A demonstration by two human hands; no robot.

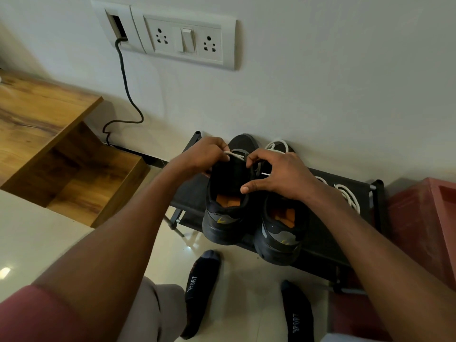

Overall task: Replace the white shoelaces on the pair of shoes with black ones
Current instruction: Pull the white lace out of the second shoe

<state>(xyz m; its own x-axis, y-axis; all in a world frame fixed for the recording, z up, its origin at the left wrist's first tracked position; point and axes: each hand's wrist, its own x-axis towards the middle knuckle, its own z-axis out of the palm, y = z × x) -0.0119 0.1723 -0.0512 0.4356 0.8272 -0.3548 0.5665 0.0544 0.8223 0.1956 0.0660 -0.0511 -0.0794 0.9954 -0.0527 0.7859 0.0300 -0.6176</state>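
Partly hidden left shoe (pixel 228 193), left hand (pixel 204 154) pinching white lace (pixel 235 155), right hand (pixel 278 175) grip hard to tell.

White switch panel (pixel 182 37) with two sockets on wall; black cable (pixel 125 77) hangs from it toward floor; wooden shelf unit (pixel 47 134) at left; red crate (pixel 424 218) at right; glossy tiled floor (pixel 37 233).

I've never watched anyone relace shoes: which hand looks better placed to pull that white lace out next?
Probably the left hand: it already pinches the white lace on the left shoe. The right hand seems only to steady that shoe.
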